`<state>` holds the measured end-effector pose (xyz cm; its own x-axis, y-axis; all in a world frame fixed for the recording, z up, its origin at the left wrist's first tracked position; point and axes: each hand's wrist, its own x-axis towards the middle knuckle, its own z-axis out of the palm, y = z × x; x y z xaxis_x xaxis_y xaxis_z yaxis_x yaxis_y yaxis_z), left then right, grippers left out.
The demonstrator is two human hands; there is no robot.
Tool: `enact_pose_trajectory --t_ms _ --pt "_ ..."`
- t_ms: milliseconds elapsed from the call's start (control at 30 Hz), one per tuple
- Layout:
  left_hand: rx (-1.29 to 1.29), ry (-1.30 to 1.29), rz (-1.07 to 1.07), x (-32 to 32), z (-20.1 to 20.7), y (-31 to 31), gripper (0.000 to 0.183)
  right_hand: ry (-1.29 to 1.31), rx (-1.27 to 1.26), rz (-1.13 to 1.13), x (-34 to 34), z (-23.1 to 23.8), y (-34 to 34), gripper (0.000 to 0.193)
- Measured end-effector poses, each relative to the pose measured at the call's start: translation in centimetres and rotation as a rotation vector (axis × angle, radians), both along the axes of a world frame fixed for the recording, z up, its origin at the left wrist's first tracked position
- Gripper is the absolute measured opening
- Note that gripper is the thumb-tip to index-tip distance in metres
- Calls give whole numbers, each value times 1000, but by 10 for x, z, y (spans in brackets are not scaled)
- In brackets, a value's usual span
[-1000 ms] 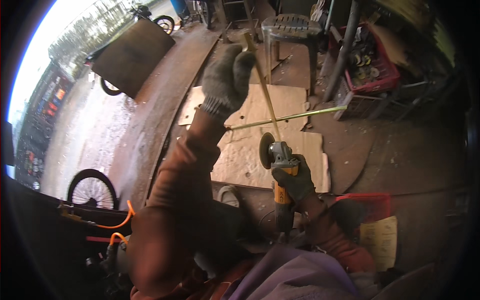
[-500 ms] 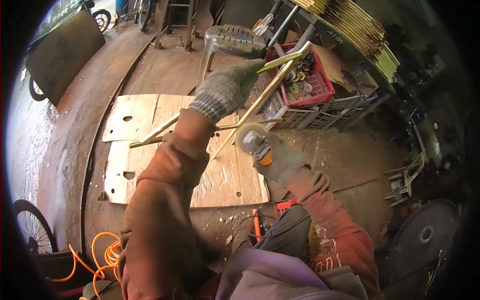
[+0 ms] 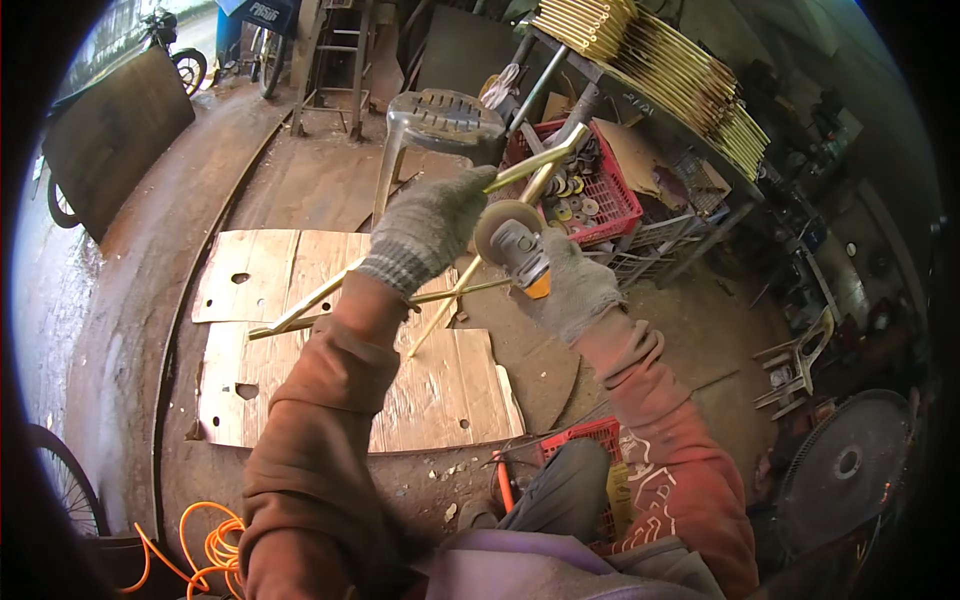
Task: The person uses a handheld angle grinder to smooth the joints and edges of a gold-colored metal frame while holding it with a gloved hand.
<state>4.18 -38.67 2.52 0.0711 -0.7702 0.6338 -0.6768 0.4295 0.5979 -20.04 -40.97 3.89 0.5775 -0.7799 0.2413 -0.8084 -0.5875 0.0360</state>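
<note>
My left hand [image 3: 428,225], in a grey knit glove, is closed around a gold-coloured metal tube frame [image 3: 325,291] made of several crossing bars. The frame's upper end leans out beyond that hand, toward the crate. In my right hand [image 3: 578,292], also gloved, is an angle grinder [image 3: 520,248] with a grey head and an orange-yellow part. Its round disc overlaps one slanting bar just right of my left hand; I cannot tell whether it touches. Under the frame, flattened cardboard [image 3: 440,395] lies on the floor. My left fingertips are partly hidden.
A metal stool [image 3: 445,115] stands ahead, beside a red crate [image 3: 622,212] of discs on a grey rack. Many gold tubes [image 3: 690,80] lie stacked at upper right. An orange hose [image 3: 215,545] coils at lower left. A large dark round fan-like piece [image 3: 848,460] is at right.
My right hand has raised the grinder closer to my left hand and to the frame's upper part. The whole view has shifted slightly, while the left hand keeps its grip.
</note>
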Motion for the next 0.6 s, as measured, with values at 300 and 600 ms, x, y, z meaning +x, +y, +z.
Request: enact_pose_trajectory --t_ms 300,600 --pt "-31 -52 72 -9 -11 -5 34 176 87 -144 -8 -51 4 69" --pt "19 -38 122 0 -2 2 32 149 27 -115 -12 -38 -5 78"
